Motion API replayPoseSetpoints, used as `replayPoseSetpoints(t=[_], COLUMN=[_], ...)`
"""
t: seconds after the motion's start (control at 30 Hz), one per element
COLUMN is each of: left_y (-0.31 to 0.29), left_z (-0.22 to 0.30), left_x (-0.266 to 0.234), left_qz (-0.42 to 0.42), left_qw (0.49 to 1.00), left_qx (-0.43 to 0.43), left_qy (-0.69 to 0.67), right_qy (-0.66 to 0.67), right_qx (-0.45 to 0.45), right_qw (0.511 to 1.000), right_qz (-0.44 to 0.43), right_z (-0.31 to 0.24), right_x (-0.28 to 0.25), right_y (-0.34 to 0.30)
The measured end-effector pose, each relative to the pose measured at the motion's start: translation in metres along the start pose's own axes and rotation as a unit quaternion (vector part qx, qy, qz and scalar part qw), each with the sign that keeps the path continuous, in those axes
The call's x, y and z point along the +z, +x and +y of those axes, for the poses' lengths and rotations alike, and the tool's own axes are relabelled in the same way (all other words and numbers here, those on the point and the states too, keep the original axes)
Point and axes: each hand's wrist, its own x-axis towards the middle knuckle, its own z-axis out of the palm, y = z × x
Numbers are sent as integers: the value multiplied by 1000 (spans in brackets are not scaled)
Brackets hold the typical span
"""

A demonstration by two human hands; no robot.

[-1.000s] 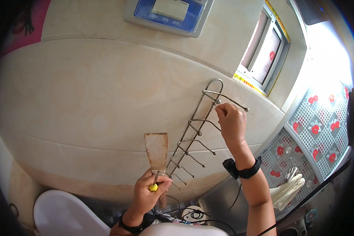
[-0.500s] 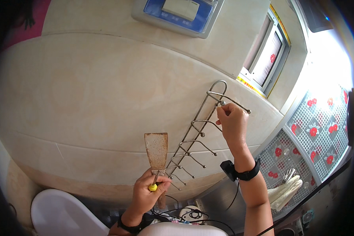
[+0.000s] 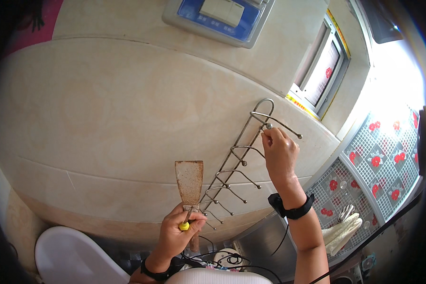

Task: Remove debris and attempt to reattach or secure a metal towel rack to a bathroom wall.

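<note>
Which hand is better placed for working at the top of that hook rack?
Probably the right hand: it is up near the top of the hook rack. The left hand sits lower and already holds a rusty scraper and a yellow-ended tool.

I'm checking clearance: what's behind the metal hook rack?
Beige tiled wall shows through the metal hook rack; whatever lies behind the right hand is covered.

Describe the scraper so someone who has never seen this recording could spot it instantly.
Start at the large beige tiled wall and drop to the left hand, left of the lower end of the metal hook rack. The scraper stands blade-up in that hand. Its broad, flat, rust-speckled blade sets it apart from the slim yellow-ended tool held with it.
</note>
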Motion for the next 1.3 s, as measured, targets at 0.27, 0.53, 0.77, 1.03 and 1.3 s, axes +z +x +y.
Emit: replayPoseSetpoints(t=[0.27,0.53,0.77,1.03,1.3], left_y=[-1,-2,-1,-2,-3], left_z=[-3,2,0,-1,1], left_x=[-3,-2,-4,-8,-8], left_qz=[11,10,11,26,23], left_qw=[999,1000,999,999,999], left_qx=[26,18,29,32,33], left_qy=[28,6,24,-1,12], right_qy=[11,5,1,237,240], right_qx=[-8,30,124,293,264], right_qw=[1000,1000,989,913,924], right_qz=[19,5,-76,-155,-135], right_z=[0,-3,4,-4,-4], right_x=[0,-3,7,1,-1], right_y=[1,2,2,10,5])
